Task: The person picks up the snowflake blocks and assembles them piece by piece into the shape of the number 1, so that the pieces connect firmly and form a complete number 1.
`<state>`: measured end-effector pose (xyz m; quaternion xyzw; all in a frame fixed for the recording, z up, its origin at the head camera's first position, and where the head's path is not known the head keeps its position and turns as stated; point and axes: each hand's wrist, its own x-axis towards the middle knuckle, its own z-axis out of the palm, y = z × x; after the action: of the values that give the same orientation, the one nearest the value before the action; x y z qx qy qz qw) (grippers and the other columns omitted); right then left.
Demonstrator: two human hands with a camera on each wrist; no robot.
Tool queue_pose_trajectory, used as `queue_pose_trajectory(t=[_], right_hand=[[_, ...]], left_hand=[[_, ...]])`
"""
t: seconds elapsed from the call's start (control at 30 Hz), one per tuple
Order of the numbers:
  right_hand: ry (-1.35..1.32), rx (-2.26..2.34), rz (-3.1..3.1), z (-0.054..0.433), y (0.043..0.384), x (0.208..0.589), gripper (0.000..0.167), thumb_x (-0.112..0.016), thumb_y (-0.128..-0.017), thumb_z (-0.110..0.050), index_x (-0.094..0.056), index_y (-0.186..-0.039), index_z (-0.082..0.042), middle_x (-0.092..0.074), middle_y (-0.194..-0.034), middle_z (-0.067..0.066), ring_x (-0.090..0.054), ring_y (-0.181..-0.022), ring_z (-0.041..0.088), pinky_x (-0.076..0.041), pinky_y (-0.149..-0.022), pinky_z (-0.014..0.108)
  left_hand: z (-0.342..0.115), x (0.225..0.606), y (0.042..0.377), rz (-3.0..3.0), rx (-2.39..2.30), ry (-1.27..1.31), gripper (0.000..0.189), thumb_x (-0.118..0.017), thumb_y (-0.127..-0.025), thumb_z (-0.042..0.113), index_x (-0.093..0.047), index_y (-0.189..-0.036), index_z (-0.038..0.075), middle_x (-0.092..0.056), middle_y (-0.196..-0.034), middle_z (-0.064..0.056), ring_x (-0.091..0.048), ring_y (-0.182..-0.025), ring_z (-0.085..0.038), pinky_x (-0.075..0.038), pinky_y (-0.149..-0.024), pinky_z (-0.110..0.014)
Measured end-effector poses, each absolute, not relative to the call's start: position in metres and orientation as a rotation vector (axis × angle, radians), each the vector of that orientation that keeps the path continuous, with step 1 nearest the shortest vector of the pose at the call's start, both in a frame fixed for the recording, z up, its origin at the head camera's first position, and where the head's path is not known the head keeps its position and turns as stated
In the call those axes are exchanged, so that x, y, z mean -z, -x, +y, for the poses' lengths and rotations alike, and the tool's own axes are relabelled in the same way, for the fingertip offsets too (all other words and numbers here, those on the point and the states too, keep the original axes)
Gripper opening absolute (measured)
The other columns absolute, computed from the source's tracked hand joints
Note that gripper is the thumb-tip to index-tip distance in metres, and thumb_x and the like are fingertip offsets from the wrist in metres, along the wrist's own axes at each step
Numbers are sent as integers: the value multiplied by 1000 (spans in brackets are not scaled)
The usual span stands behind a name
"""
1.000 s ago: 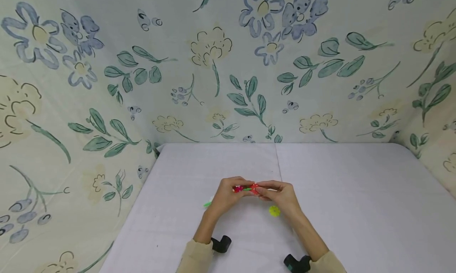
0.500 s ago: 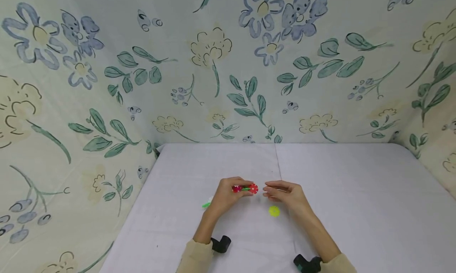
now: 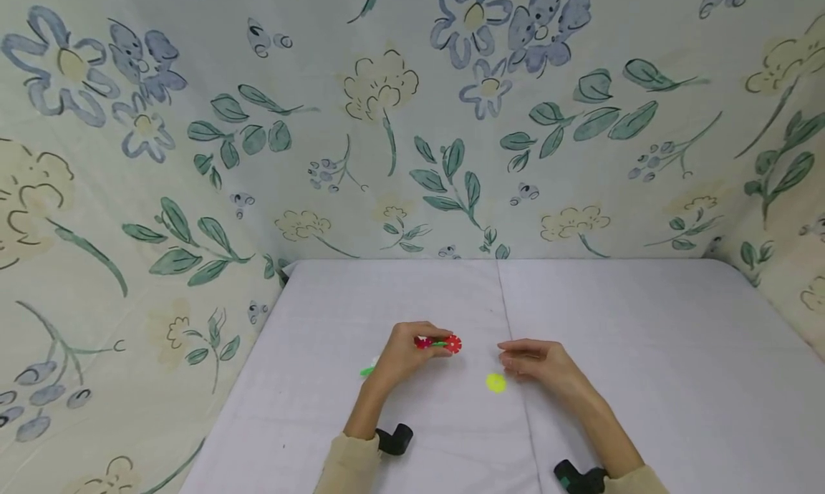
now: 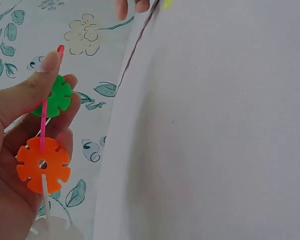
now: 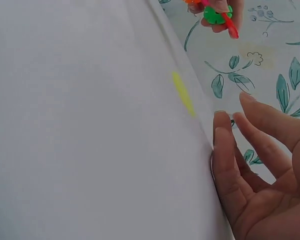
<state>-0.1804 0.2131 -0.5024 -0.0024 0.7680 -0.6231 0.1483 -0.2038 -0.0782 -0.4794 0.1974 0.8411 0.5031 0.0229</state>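
Observation:
My left hand (image 3: 401, 358) pinches a chain of slotted plastic discs joined edge to edge. A red disc (image 3: 454, 344) sticks out past the fingertips. Behind it in the left wrist view come a green disc (image 4: 60, 97), a pink disc (image 4: 43, 125) seen edge-on, an orange disc (image 4: 43, 162) and a whitish disc (image 4: 57, 230) lower down. Part of the chain is hidden by the hand; a green piece (image 3: 367, 371) shows beyond it. My right hand (image 3: 548, 365) holds nothing, its fingers loosely bent, just right of a yellow disc (image 3: 495, 382) on the table.
A white cloth covers the table (image 3: 644, 351), with a crease (image 3: 528, 422) running through it near the right hand. Floral fabric (image 3: 412, 122) hangs behind the table and at its sides. Black wrist-camera mounts (image 3: 395, 439) sit on both forearms.
The right hand has let go of the red disc and moved right and towards the body. The left hand still holds the chain, shifted slightly left. The yellow disc has stayed put.

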Motion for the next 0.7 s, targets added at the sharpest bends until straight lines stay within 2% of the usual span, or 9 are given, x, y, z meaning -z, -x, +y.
queue_pose_trajectory(t=[0.23, 0.5, 0.7], right_hand=[[151, 1711, 2184, 221, 182, 507, 45, -78, -92, -13, -67, -131, 5, -77, -115, 17, -72, -92, 6, -58, -77, 23], [300, 1608, 2273, 223, 182, 510, 40, -82, -88, -12, -72, -125, 2, -72, -99, 13, -60, -73, 7, -52, -64, 21], [395, 1511, 2366, 219, 183, 508, 39, -86, -82, -13, -76, -118, -1, -68, -94, 13, -55, -72, 8, -48, -61, 20]], left_hand=[[-82, 481, 206, 2603, -1558, -615, 30, -88, -82, 15, -82, -112, 17, -79, -105, 5, -67, -102, -13, -57, -84, -20], [-84, 480, 207, 2619, -1541, -617, 30, -87, -83, 17, -82, -112, 17, -79, -104, 6, -66, -100, -12, -56, -80, -21], [-86, 479, 206, 2587, -1549, -597, 29, -87, -84, 16, -82, -112, 18, -79, -104, 7, -67, -101, -11, -55, -83, -21]])
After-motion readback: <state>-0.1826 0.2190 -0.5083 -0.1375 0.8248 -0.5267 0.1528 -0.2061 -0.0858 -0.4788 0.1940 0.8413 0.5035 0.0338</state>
